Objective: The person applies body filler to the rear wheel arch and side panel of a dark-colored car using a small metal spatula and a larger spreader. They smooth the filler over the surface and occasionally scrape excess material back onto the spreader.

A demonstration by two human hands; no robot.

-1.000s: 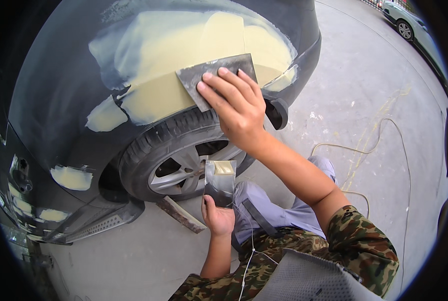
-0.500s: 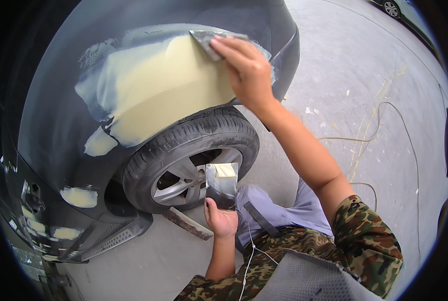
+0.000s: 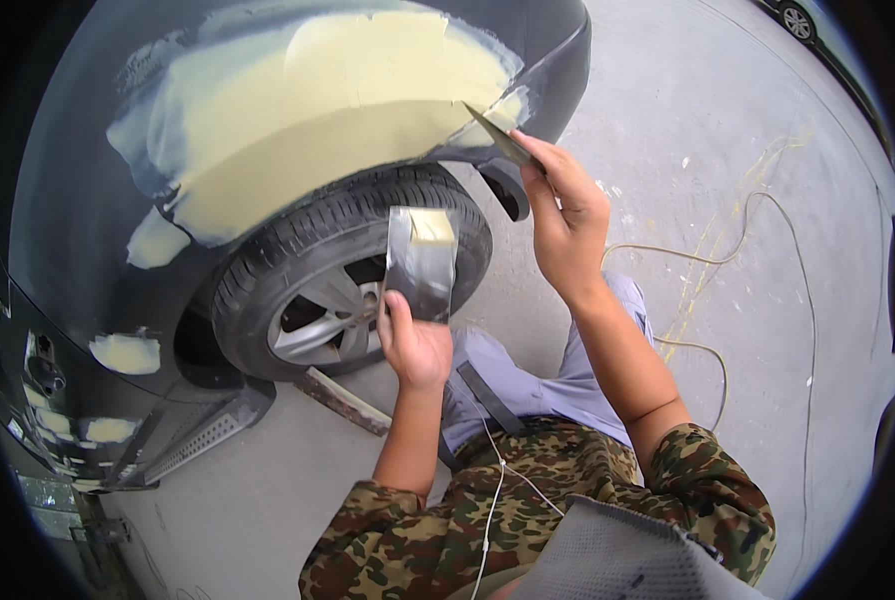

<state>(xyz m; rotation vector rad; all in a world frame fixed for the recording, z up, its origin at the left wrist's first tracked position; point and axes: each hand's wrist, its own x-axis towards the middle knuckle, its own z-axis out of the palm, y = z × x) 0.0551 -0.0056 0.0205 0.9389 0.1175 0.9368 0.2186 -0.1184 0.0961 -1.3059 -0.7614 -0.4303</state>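
Observation:
A dark car fender (image 3: 87, 200) above the wheel is covered with a large patch of pale yellow body filler (image 3: 317, 120). My right hand (image 3: 567, 215) grips a thin metal spreader (image 3: 500, 135), its blade edge touching the filler near the fender's right end. Lower down, my left hand (image 3: 414, 340) holds a flat metal mixing plate (image 3: 420, 260) upright in front of the tyre (image 3: 297, 250), with a dab of yellow filler (image 3: 431, 226) at its top.
Smaller filler spots (image 3: 125, 352) dot the dark door panel at left. A wooden strip (image 3: 342, 400) lies on the concrete under the wheel. A thin hose (image 3: 727, 250) loops over the ground at right. Another car's wheel (image 3: 797, 20) shows at the top right.
My right hand has drawn the spreader down and right across the filler to the fender's end. My left hand has raised the plate in front of the tyre.

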